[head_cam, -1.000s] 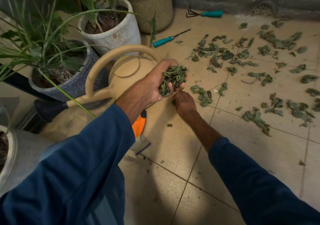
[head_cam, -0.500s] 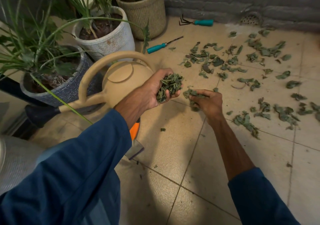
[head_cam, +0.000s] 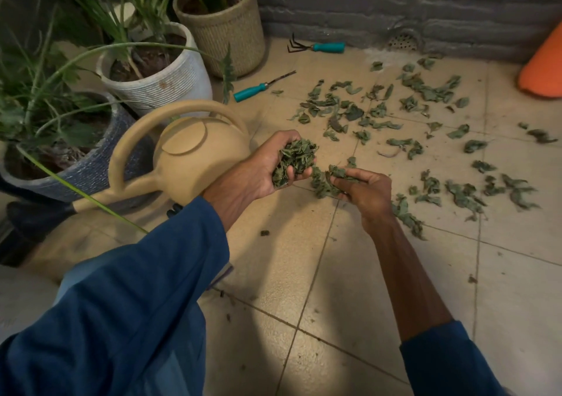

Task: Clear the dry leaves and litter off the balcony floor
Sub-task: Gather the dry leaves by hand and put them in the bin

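CHANGE: right hand [head_cam: 365, 190] has risen off the floor [head_cam: 304, 274] to beside left hand [head_cam: 261, 170] | FLOOR: loose leaves [head_cam: 380, 115] scattered far and right | POTS [head_cam: 161, 86]: far left | CAN [head_cam: 194, 158]: left of hands | LEFT HAND: cupped, gripping heap [head_cam: 295, 158] | RIGHT HAND: fingers curled round bunch [head_cam: 324, 181] | RAKE [head_cam: 319, 47]: far, by wall

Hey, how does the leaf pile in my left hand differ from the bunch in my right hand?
The left hand cups a heaped pile in its palm; the right hand grips only a small bunch. The heaped pile sits contained, while the small bunch hangs loose, trailing down beside the left hand. Both are the same dry green leaves as the scattered leaves on the floor.
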Motion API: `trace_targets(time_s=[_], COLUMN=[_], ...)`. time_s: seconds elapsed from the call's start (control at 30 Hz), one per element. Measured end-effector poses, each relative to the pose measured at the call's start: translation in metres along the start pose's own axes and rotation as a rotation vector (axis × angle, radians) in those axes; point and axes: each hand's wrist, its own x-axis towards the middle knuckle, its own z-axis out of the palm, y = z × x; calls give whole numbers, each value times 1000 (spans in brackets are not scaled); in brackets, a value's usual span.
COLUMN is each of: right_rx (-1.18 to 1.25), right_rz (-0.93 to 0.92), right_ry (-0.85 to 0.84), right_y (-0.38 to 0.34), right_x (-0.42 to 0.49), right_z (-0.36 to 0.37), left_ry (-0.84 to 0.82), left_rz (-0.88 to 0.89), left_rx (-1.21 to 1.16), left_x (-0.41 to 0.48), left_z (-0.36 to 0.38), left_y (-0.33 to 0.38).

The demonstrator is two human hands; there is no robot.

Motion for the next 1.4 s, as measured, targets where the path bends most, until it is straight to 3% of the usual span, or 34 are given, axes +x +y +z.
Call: trace_targets(time_s=[0.17,0.33,0.5,0.77,1.1,1.27,1.4], right_rx=[72,140,41,-82,-196,-276,-356], right_rz=[99,181,315,442,533,619,762], right_ry=[13,-88,-74,-83,-257,-497,-624], right_y=[-10,-42,-99,-272,-536,-600,-607], right_x=[-4,-33,-82,-199,-391,-473,-514], right_z=[1,2,-1,-13,63,108,135], left_ry=[58,312,429,482,584,719,898], left_rz=[3,79,-53,-247,-324,-250,-202], left_rx=[-25,147,104,-48,-191,-419,-656], left_x=[-3,-47,-114,-266,-543,-644,-706], left_z=[13,48,73,124,145,118,96], left_y=[3,0,-7,88,235,253,232])
